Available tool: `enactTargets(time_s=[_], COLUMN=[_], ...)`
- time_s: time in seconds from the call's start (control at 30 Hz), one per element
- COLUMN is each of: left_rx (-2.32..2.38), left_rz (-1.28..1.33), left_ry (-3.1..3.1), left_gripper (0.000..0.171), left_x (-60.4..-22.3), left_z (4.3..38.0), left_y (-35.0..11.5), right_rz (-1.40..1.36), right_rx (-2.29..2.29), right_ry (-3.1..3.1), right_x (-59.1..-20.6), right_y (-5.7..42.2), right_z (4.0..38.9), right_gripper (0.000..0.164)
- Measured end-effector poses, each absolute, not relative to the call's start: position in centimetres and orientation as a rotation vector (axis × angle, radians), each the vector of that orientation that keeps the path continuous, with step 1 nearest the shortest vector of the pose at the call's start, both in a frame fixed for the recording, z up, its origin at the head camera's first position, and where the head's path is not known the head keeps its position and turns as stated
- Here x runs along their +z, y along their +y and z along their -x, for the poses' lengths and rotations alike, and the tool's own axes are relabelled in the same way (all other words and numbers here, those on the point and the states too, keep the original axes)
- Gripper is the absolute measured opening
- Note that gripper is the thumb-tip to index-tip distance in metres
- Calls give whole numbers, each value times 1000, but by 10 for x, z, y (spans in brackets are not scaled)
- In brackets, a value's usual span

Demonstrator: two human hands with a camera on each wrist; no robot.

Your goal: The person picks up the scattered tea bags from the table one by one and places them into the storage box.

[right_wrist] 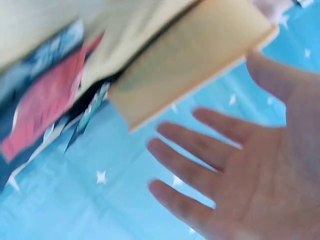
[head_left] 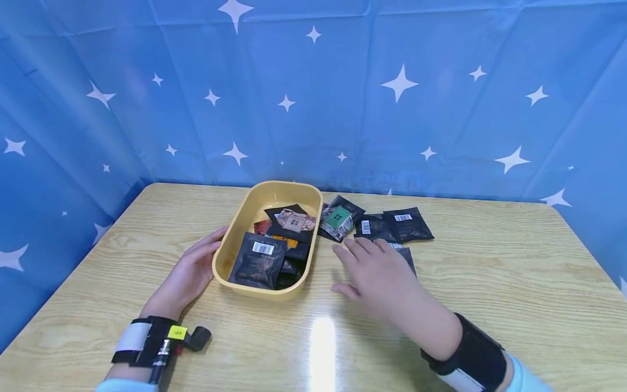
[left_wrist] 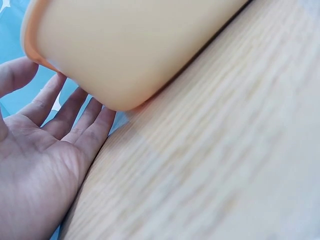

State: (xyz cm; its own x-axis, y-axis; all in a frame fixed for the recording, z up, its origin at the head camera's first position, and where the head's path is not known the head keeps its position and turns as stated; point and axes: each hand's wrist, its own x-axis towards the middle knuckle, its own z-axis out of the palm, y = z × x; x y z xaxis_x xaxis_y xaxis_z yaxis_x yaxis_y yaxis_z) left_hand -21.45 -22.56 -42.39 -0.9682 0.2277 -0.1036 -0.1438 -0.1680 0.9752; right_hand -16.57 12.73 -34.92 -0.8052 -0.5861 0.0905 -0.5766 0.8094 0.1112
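Observation:
A yellow plastic basket (head_left: pixel 276 294) stands on the wooden table with several black sachets (head_left: pixel 259 260) inside. Against its left wall rests my left hand (head_left: pixel 193 270); in the left wrist view the fingertips (left_wrist: pixel 107 117) touch the basket's side and the palm faces it. My right hand (head_left: pixel 379 277) is above the table to the right of the basket, fingers spread and holding nothing. Just beyond it lie loose sachets, one with a green label (head_left: pixel 338 217). Part of another sachet (head_left: pixel 407 260) is hidden behind the right hand. A red-labelled sachet (right_wrist: pixel 50 97) appears blurred in the right wrist view.
Two overlapping black sachets (head_left: pixel 410 224) with white barcode labels lie at the back right of the table (head_left: pixel 499 283). A blue curtain (head_left: pixel 343 98) with white stars hangs along the table's far edge and left side.

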Motion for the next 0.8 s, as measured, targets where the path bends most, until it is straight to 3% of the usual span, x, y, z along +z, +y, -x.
enactTargets(time_s=[0.33, 0.8], left_rx=[2245, 2227], left_rz=[-95, -72], left_ry=[1821, 1840], left_gripper=[59, 60], left_x=[-425, -423], left_z=[215, 214], left_y=[-225, -225], right_rz=[-763, -627], right_rx=[130, 96], right_ry=[-3153, -3321], right_x=[-333, -353], right_y=[169, 185], right_z=[181, 201], right_gripper=[79, 84])
